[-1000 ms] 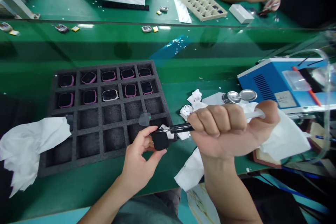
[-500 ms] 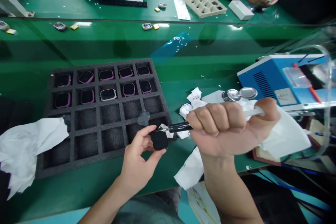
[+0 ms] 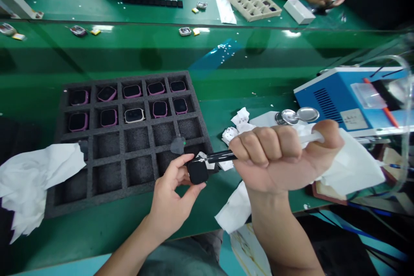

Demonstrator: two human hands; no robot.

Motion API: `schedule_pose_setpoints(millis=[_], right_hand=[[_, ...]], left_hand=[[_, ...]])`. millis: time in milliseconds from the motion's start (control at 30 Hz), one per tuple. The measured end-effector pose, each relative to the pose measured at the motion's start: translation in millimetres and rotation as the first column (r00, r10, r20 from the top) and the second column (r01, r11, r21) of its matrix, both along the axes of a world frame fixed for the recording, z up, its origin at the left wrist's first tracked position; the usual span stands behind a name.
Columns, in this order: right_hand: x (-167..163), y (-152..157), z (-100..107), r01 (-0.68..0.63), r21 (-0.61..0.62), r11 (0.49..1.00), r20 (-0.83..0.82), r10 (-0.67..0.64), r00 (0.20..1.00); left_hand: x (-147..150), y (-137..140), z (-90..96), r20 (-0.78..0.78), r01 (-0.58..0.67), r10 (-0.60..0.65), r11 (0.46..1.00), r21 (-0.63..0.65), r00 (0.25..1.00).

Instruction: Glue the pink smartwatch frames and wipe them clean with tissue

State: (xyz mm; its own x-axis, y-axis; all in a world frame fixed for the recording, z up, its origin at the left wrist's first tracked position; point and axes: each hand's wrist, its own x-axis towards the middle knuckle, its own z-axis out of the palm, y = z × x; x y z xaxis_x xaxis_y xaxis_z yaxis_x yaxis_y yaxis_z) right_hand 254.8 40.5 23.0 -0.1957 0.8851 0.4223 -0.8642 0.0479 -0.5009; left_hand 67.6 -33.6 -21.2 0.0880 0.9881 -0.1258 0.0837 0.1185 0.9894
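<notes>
My left hand pinches a small black square smartwatch between thumb and fingertips, screen side toward me. Wrapped in the fist of my right hand is a syringe with a dark barrel; my thumb lies over the end of its white plunger. The syringe's tip meets the top edge of the watch, though the exact contact is too small to make out. Just beyond the left hand is a dark foam tray, whose two far rows hold watches, most with purple cases and one pale-cased watch.
Crumpled white tissue covers the tray's left corner. More wipes, a small open metal tin and a blue machine lie to the right. Across the bench, two people's hands work near a beige compartment tray.
</notes>
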Motion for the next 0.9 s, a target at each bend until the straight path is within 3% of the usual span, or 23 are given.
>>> schedule_pose_setpoints(millis=[900], right_hand=[[-0.7, 0.3, -3.0, -0.062, -0.006, 0.998, 0.026, 0.062, 0.998]], left_hand=[[-0.8, -0.6, -1.0, -0.030, 0.013, -0.012, 1.000, 0.021, 0.999]])
